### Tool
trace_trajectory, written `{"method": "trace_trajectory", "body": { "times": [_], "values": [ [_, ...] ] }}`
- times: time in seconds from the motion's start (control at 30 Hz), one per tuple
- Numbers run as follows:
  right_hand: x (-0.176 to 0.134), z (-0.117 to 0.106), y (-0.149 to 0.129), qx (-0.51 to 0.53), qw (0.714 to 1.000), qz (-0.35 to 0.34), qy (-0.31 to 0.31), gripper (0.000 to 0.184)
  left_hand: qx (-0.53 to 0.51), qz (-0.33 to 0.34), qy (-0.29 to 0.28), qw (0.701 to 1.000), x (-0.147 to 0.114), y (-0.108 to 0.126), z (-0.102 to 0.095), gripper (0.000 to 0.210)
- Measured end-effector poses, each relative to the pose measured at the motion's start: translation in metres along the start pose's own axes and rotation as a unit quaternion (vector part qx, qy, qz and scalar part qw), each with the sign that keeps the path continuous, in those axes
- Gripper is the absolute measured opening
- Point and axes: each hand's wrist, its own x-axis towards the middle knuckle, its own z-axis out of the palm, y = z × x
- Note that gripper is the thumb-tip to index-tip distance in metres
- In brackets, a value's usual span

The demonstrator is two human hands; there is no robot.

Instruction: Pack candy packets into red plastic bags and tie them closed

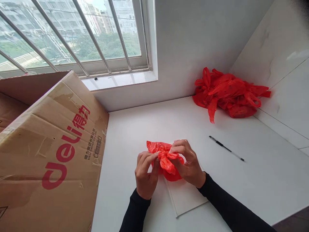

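Note:
A red plastic bag (pixel 166 164), gathered into a knot at its top, sits in the middle of the white table, partly over a flat white pad (pixel 187 198). My left hand (pixel 146 170) pinches the knotted part from the left, thumb and forefinger closed on the plastic. From the right, my right hand (pixel 187 159) grips the other side of the knot, its fingers bent round the film. Whatever the bag may contain is hidden by the red plastic.
At the left stands a large open cardboard box (pixel 72 145). A pile of red plastic bags (pixel 228 91) lies in the back right corner against the wall. A black pen (pixel 227 148) rests on the table (pixel 135 125) to the right. Behind is a barred window (pixel 96 35).

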Motion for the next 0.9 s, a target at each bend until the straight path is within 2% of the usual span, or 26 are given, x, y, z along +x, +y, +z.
{"method": "trace_trajectory", "body": {
  "times": [0.1,0.17,0.3,0.4,0.47,0.57,0.7,0.9],
  "values": [
    [0.004,-0.010,-0.001,0.027,0.998,0.030,0.056,0.008,0.020,-0.018,0.015,1.000,0.002,-0.005,-0.005,0.027],
    [0.008,-0.015,-0.001,0.040,0.996,0.053,0.053,0.012,0.028,-0.033,0.018,0.999,0.003,-0.007,-0.007,0.026],
    [0.010,-0.013,0.000,0.059,0.993,0.078,-0.072,0.020,0.027,-0.034,0.003,0.999,0.002,-0.001,-0.006,0.028],
    [0.006,-0.004,0.003,0.049,0.990,0.063,-0.117,0.022,0.030,-0.009,-0.004,0.999,0.002,0.006,-0.004,0.034],
    [0.003,0.001,0.004,0.033,0.992,0.055,-0.109,0.024,0.034,0.008,-0.005,0.999,0.003,0.009,-0.004,0.034],
    [0.005,0.001,0.003,0.005,0.995,0.060,-0.082,0.009,0.047,0.019,0.003,0.999,0.004,0.010,-0.005,0.028],
    [0.009,-0.004,0.000,-0.032,0.996,0.062,-0.062,0.008,0.065,0.016,0.025,0.997,0.005,0.009,-0.005,0.023],
    [0.009,-0.010,0.005,-0.050,0.993,0.104,-0.013,0.010,0.049,-0.050,0.018,0.997,0.000,0.007,-0.005,0.014]
  ]
}}
